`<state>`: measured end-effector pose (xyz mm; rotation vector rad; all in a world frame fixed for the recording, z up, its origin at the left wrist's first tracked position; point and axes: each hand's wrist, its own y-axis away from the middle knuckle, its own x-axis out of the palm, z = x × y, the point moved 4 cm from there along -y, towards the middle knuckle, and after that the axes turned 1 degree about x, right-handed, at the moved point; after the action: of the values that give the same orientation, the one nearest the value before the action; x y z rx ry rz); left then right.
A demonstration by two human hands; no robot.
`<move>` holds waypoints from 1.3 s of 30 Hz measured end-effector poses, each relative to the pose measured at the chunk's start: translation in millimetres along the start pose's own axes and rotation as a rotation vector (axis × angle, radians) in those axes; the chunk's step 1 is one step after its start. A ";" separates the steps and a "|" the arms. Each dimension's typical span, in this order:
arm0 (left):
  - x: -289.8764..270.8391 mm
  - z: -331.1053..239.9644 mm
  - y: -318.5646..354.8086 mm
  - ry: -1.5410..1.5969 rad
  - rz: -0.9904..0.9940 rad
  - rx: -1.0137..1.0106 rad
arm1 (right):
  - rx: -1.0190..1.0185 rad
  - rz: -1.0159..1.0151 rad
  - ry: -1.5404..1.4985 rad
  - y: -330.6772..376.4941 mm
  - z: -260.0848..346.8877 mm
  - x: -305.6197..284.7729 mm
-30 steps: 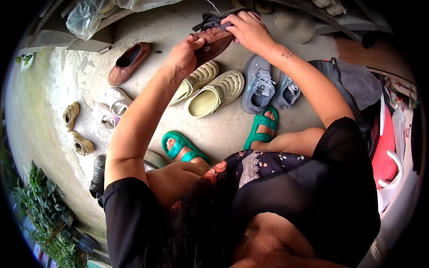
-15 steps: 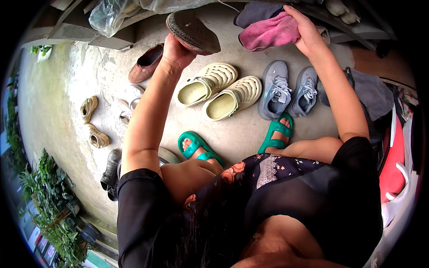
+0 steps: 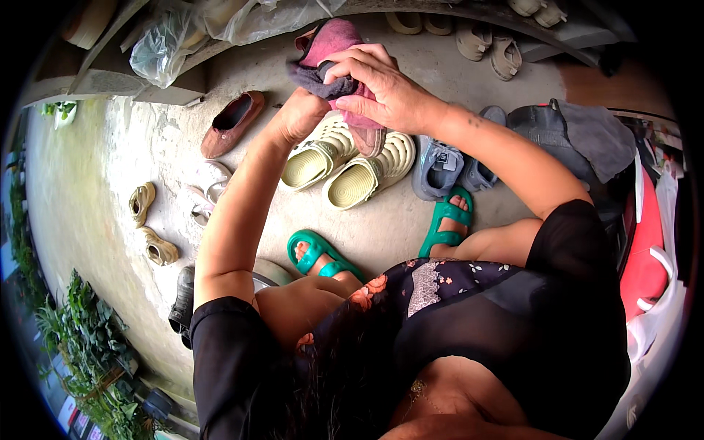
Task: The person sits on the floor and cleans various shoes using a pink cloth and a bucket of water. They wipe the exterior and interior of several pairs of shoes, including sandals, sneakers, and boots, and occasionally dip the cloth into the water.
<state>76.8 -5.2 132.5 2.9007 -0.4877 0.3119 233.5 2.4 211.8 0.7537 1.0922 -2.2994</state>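
Note:
My left hand is closed around a brown slip-on shoe, held above the floor. Most of the shoe is hidden behind the cloth and my fingers; one end shows below my right hand. Fingers bent, my right hand grips a pink and dark grey cloth and presses it against the shoe. A similar reddish-brown shoe lies on the floor to the left. Beneath my hands stand two pale yellow-green clogs.
Grey lace-up sneakers stand right of the clogs. Small tan shoes and white sandals sit at left. A low shelf with plastic bags runs along the back. Potted plants are at lower left, a dark grey cloth at right.
My right hand has swung left with the cloth and brought it onto the shoe. My left hand has lowered the shoe slightly and turned it.

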 end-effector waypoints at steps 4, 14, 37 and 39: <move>18.9 -3.0 10.4 -0.009 0.089 -0.131 | -0.095 -0.007 0.088 5.4 -7.2 -1.5; 43.2 -23.3 26.1 -0.100 0.362 -0.112 | 0.361 -0.055 0.456 27.8 -127.5 -34.0; 30.2 -16.8 27.6 -1.722 -0.005 0.583 | 0.104 0.142 0.316 3.4 -62.6 -22.8; 32.3 -15.3 22.4 -1.732 0.005 0.614 | -0.023 0.234 0.176 -6.3 -25.0 5.3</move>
<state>96.3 -32.5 158.0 2.8012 -0.5752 -2.5144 232.5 25.1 198.5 1.0332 1.0427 -2.0520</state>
